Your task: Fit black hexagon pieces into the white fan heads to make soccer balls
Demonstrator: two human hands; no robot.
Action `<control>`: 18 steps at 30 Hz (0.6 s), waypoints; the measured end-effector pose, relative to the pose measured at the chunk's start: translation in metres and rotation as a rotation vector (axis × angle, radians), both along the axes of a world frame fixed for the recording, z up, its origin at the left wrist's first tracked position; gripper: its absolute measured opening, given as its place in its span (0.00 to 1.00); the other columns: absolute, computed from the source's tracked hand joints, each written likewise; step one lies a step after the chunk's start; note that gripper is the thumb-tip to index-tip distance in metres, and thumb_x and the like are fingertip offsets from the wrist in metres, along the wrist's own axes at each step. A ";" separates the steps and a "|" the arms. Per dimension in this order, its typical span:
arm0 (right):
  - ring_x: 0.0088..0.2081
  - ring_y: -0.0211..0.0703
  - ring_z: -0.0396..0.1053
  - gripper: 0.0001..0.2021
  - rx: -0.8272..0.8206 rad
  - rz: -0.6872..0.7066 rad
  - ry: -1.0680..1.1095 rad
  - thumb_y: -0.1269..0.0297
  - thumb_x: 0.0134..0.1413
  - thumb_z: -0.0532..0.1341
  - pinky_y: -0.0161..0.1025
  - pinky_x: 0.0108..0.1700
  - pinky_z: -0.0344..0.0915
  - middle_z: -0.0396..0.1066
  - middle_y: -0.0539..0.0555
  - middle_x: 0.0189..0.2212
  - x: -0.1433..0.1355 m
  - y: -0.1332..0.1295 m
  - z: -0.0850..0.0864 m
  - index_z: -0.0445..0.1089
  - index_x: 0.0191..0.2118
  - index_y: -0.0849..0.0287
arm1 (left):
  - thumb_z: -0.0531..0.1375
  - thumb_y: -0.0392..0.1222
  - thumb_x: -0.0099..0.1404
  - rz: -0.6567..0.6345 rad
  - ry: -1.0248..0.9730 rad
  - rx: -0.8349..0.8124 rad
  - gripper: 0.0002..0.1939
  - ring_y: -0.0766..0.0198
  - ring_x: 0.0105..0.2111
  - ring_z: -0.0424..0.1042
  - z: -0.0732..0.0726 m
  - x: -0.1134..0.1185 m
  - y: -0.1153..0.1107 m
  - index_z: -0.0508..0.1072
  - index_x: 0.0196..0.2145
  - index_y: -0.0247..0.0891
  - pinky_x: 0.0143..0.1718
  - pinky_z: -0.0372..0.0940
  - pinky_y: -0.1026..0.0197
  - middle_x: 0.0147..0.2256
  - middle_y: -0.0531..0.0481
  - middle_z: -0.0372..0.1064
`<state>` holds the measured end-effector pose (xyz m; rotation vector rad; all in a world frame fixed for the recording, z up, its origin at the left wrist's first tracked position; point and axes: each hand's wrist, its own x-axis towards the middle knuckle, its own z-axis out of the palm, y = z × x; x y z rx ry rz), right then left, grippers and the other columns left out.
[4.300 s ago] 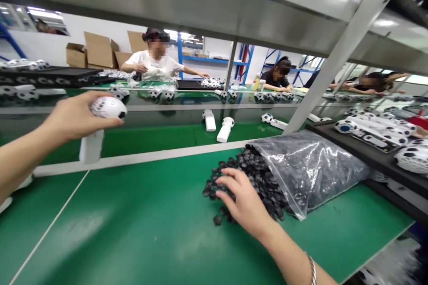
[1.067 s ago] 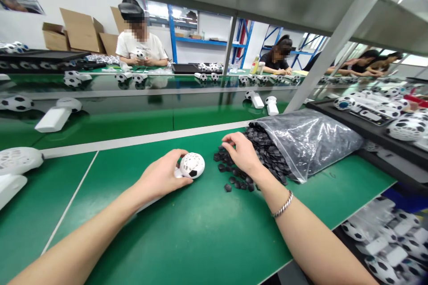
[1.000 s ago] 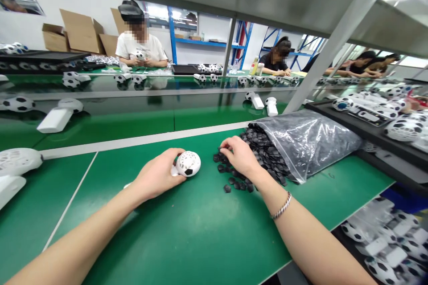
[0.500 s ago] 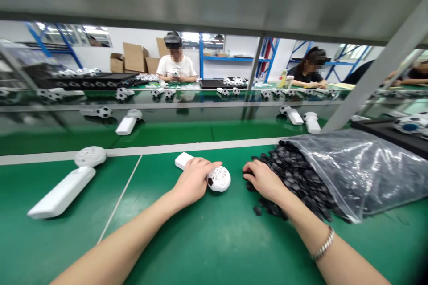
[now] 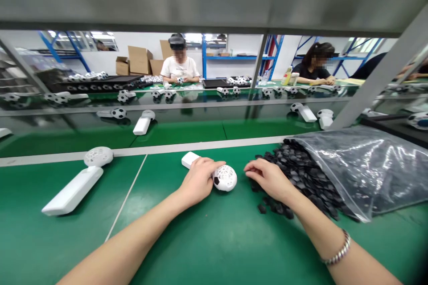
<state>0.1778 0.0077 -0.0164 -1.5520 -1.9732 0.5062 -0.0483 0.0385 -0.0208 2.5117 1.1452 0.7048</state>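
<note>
My left hand is wrapped round a white handheld fan lying on the green table. Its round head has an openwork grille and one black patch beside my fingers; its white handle sticks out behind the hand. My right hand, a beaded bracelet on its wrist, is over the left edge of a heap of black pieces. Its thumb and fingertips are pinched together, and whatever may be between them is too small to make out.
A clear plastic bag lies right of the heap. Another white fan rests at left. Beyond the table edge, a green conveyor bears several fans. A metal post slants at right. Two people sit across.
My right hand has lifted slightly off the black pieces, its fingertips now closed together. My left hand keeps its hold on the fan. The whole view has shifted a little, and the conveyor fans have moved right.
</note>
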 end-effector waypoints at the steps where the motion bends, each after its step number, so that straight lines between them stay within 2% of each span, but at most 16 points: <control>1: 0.31 0.38 0.64 0.05 0.027 0.017 0.033 0.66 0.51 0.55 0.36 0.35 0.60 0.66 0.50 0.29 -0.003 -0.002 0.003 0.68 0.32 0.56 | 0.50 0.24 0.48 -0.016 -0.001 -0.019 0.31 0.57 0.46 0.61 0.002 -0.001 0.000 0.66 0.49 0.46 0.50 0.55 0.52 0.44 0.48 0.67; 3: 0.32 0.37 0.64 0.05 0.068 0.045 0.104 0.66 0.51 0.55 0.35 0.36 0.60 0.67 0.49 0.30 -0.009 -0.005 0.008 0.68 0.32 0.56 | 0.53 0.27 0.48 -0.074 -0.019 -0.082 0.33 0.56 0.49 0.60 0.009 -0.007 0.004 0.62 0.52 0.47 0.52 0.53 0.52 0.48 0.50 0.64; 5: 0.32 0.37 0.64 0.04 0.066 0.054 0.155 0.66 0.52 0.54 0.34 0.35 0.60 0.67 0.48 0.29 -0.014 -0.008 0.010 0.66 0.32 0.56 | 0.57 0.35 0.51 -0.091 -0.075 -0.148 0.34 0.56 0.53 0.56 0.016 -0.018 0.018 0.56 0.56 0.47 0.55 0.51 0.54 0.54 0.51 0.58; 6: 0.31 0.36 0.64 0.04 0.050 0.053 0.167 0.66 0.53 0.54 0.33 0.34 0.60 0.67 0.48 0.28 -0.016 -0.009 0.010 0.65 0.32 0.56 | 0.58 0.40 0.52 -0.025 -0.100 -0.163 0.34 0.56 0.54 0.55 0.019 -0.026 0.029 0.53 0.57 0.47 0.55 0.51 0.56 0.56 0.51 0.55; 7: 0.30 0.36 0.64 0.04 0.031 0.052 0.174 0.66 0.53 0.54 0.33 0.33 0.60 0.66 0.47 0.27 -0.018 -0.010 0.010 0.64 0.31 0.56 | 0.58 0.46 0.54 0.097 -0.114 -0.164 0.34 0.57 0.55 0.54 0.020 -0.034 0.043 0.52 0.57 0.47 0.55 0.51 0.57 0.57 0.51 0.53; 9: 0.30 0.36 0.64 0.03 0.003 0.052 0.176 0.66 0.54 0.53 0.33 0.33 0.60 0.66 0.47 0.27 -0.019 -0.010 0.008 0.63 0.32 0.56 | 0.56 0.54 0.54 0.464 -0.078 -0.129 0.36 0.56 0.56 0.52 0.020 -0.053 0.076 0.51 0.57 0.43 0.54 0.53 0.59 0.56 0.48 0.53; 10: 0.31 0.36 0.64 0.04 0.001 0.054 0.171 0.66 0.54 0.52 0.34 0.34 0.61 0.66 0.48 0.28 -0.019 -0.010 0.006 0.63 0.33 0.56 | 0.57 0.56 0.53 0.611 -0.049 -0.117 0.39 0.51 0.57 0.51 0.019 -0.064 0.094 0.51 0.58 0.39 0.54 0.52 0.55 0.56 0.43 0.53; 12: 0.35 0.38 0.65 0.06 0.013 0.066 0.148 0.67 0.55 0.51 0.35 0.38 0.61 0.66 0.49 0.32 -0.019 -0.009 0.004 0.64 0.37 0.55 | 0.59 0.58 0.50 0.824 -0.012 -0.101 0.44 0.42 0.57 0.47 0.014 -0.085 0.128 0.48 0.58 0.33 0.53 0.50 0.47 0.57 0.35 0.49; 15: 0.38 0.40 0.65 0.08 0.032 0.095 0.115 0.67 0.56 0.50 0.37 0.41 0.60 0.67 0.50 0.35 -0.018 -0.007 0.001 0.66 0.36 0.53 | 0.59 0.59 0.49 1.028 0.023 -0.096 0.48 0.36 0.57 0.44 0.005 -0.110 0.164 0.44 0.59 0.32 0.51 0.49 0.41 0.58 0.30 0.44; 18: 0.36 0.40 0.65 0.08 0.030 0.088 0.117 0.67 0.56 0.50 0.37 0.40 0.61 0.68 0.50 0.33 -0.017 -0.007 -0.001 0.65 0.34 0.54 | 0.58 0.58 0.50 1.112 0.056 -0.107 0.47 0.37 0.54 0.51 -0.003 -0.123 0.185 0.42 0.58 0.30 0.49 0.52 0.44 0.57 0.28 0.45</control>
